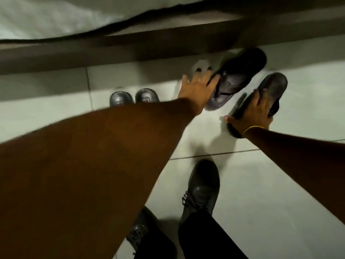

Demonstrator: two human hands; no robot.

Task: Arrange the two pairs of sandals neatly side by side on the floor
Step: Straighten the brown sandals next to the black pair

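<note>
Heels of the left pair of sandals [134,98] behind the brown sleeve [93,165], whole view motion-blurred

It looked like a bedroom in a home. Across the top of the frame ran a bed [130,51] with a brown base, and a white sheet [46,17] hung over its edge at upper left. The floor [261,184] was of pale glossy tiles with thin dark joints, and footwear, among it dark sandals [237,75], lay beside the bed base.
</note>
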